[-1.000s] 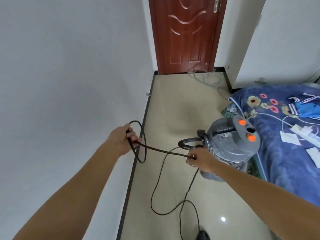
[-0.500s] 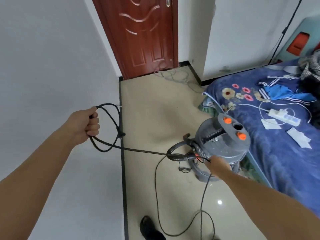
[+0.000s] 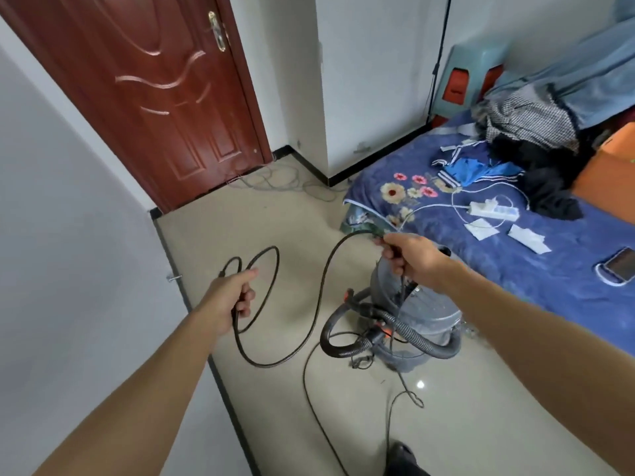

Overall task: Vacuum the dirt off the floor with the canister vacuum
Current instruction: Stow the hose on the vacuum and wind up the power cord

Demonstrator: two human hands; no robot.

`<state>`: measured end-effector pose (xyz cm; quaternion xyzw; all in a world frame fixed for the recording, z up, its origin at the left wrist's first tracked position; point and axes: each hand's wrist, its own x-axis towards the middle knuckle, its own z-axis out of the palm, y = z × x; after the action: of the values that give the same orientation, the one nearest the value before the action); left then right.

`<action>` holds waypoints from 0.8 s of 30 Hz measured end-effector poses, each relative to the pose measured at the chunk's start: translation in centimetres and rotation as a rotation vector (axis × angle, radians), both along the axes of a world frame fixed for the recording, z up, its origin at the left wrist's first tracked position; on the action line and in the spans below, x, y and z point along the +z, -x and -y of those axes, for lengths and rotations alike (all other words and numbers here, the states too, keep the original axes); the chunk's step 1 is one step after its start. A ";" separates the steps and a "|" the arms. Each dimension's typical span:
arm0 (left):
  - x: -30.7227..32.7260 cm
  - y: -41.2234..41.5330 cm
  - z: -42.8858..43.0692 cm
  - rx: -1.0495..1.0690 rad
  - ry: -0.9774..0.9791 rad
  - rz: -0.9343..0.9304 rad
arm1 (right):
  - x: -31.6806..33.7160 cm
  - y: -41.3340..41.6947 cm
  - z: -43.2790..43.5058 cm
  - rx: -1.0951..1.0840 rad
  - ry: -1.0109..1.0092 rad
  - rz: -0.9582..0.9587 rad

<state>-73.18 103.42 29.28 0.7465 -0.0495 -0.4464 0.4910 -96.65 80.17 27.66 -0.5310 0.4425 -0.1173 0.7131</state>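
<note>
Where the pale tiled floor (image 3: 481,424) runs between a white wall (image 3: 68,235) and a bed (image 3: 515,280) under a blue flowered cover, a red-brown door (image 3: 154,97) stands shut at the far end. A heap of clothes (image 3: 536,132) lies on the far part of the bed.

The grey canister vacuum (image 3: 433,314) stands upright on the floor just beside the bed's near corner, partly hidden behind the person's right forearm. Its ribbed hose (image 3: 409,333) curls round the front of the canister and loops out to the left, low over the tiles.

The black power cord (image 3: 320,297) hangs slack between the two hands in one deep sag that nearly reaches the floor. The left hand (image 3: 230,297), held out near the wall, has its grip clamped on the cord, fingers curled round it, with two gathered loops standing above the fist. The right hand (image 3: 412,255), raised above the canister, also has its grip closed round the cord, which drops from it towards the vacuum. More cord trails across the floor towards the camera.

A tangle of grey cables (image 3: 281,180) lies by the door. On the bed are a white power strip (image 3: 494,211), some paper scraps (image 3: 529,238) and a phone (image 3: 622,266). A dark shoe (image 3: 402,455) shows at the lower edge.
</note>
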 end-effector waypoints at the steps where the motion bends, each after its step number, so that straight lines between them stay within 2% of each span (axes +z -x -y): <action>1: -0.5 0.1 1.2 0.001 0.008 -0.051 | 0.8 -0.6 0.0 0.023 0.050 0.044; 4: -1.6 0.2 4.6 -0.012 0.008 -0.151 | 2.2 -2.2 0.2 0.177 0.232 0.051; 7: -2.0 0.0 8.2 -0.065 0.010 -0.204 | 1.7 -4.7 1.5 0.298 0.325 0.046; 11: -1.9 -2.0 13.6 -0.122 0.026 -0.297 | 0.6 -9.0 3.3 0.458 0.335 0.081; 14: -1.6 -4.2 16.9 -0.039 0.056 -0.356 | -0.8 -10.6 4.1 0.546 0.284 0.051; 16: -1.3 -5.6 18.7 0.048 0.120 -0.436 | -2.2 -10.5 4.9 0.578 0.392 -0.069; 19: 0.7 -9.6 21.2 0.151 0.253 -0.468 | -5.3 -8.6 6.9 0.585 0.582 -0.392; 21: 2.8 -14.2 22.5 0.165 0.285 -0.368 | -8.3 -5.5 9.0 0.483 0.575 -0.615; 24: 5.6 -22.1 23.5 0.071 0.239 -0.143 | -12.4 1.0 11.8 0.213 0.458 -0.875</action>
<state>-51.07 79.96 34.86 0.6500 -0.0409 -0.4720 0.5942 -97.65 68.40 15.28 -0.7156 0.6061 0.0957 0.3339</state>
